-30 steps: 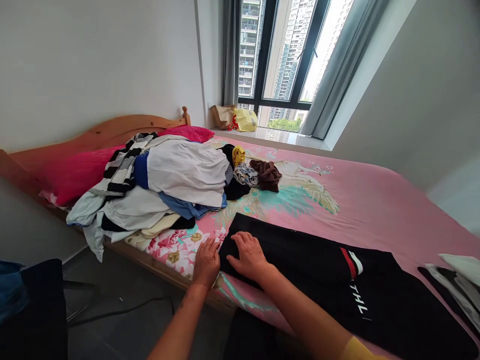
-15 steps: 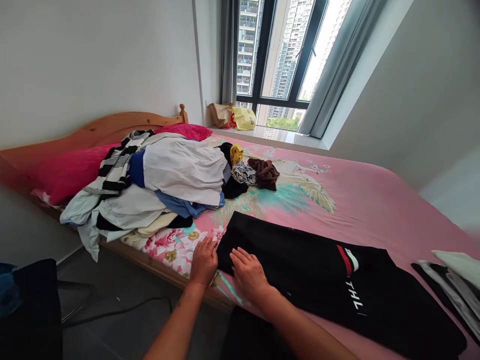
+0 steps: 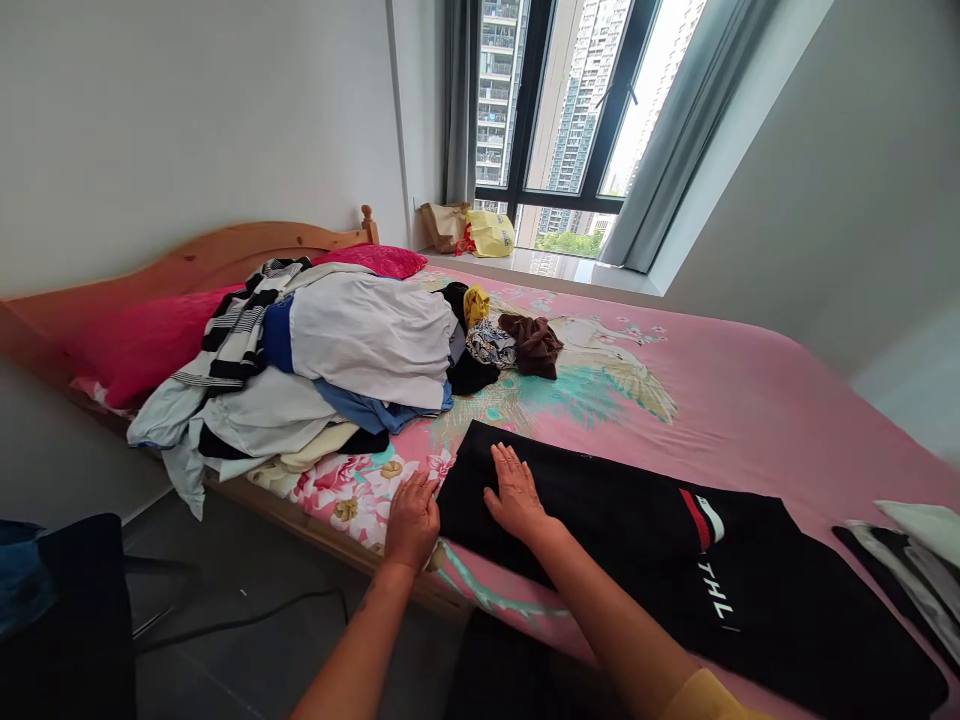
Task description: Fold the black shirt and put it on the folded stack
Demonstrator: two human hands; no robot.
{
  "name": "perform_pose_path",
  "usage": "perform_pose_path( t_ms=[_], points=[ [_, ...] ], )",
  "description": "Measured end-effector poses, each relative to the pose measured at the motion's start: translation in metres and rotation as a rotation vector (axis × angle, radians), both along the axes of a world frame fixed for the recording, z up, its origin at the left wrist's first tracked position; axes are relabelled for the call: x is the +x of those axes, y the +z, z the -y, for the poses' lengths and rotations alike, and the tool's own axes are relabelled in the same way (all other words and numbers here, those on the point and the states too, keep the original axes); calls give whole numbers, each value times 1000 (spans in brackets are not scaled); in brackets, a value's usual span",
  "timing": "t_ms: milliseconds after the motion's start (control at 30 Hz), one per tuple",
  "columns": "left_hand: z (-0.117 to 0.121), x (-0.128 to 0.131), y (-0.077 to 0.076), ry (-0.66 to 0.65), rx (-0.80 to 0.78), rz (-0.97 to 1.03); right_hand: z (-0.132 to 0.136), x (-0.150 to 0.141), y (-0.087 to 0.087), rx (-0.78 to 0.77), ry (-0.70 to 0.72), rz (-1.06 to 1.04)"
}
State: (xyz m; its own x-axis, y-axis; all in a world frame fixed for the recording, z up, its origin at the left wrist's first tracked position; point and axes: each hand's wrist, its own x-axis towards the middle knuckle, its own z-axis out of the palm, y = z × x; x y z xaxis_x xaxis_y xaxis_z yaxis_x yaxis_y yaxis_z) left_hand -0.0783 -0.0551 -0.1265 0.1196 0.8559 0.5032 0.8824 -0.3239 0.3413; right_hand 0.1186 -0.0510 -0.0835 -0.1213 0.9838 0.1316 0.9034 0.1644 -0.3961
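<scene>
Trousers [image 3: 600,500], where?

Flat along edge of bed [image 3: 750,400], probably to avoid creases.

Grip?

Right hand [image 3: 517,492]: open, palm-down on trousers, likely steadying, grasping nothing. Left hand [image 3: 412,522]: open, loosely curved beside hem [image 3: 457,475], apparently grasping nothing.

Material?

Matte black, soft-looking; long, narrowing toward hem; white lettering [image 3: 716,596], red-and-white stripe [image 3: 695,519].

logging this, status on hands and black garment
Right hand on black garment; left hand at its narrow end. Garment laid flat on bed. Clothes pile apart from it.

Garment [image 3: 615,525] on bed [image 3: 750,400], clothes heap [image 3: 367,330] left, clothing stack [image 3: 896,565] right, bags [image 3: 491,235] behind on the windowsill [image 3: 574,274].
</scene>
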Motion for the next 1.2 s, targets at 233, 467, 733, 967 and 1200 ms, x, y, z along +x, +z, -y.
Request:
perform_pose_path(
  t_ms=[233, 467, 733, 967, 1200],
  points=[
    [-2, -3, -4, -24, -29, 68, -12, -16, -7, -86, -120, -33],
    [1, -5, 0, -55, -72, 197, 58, -9, 13, 97, -25, -140],
    [1, -5, 1, -50, -63, 170, 61, -32, 2, 143, 71, -161],
    [-4, -12, 0, -97, -112, 306, 54, -28, 22, 69, 141, -199],
    [-22, -39, 1, -301, -289, 200, -16, -9, -1, 79, -43, -380]
  ],
)
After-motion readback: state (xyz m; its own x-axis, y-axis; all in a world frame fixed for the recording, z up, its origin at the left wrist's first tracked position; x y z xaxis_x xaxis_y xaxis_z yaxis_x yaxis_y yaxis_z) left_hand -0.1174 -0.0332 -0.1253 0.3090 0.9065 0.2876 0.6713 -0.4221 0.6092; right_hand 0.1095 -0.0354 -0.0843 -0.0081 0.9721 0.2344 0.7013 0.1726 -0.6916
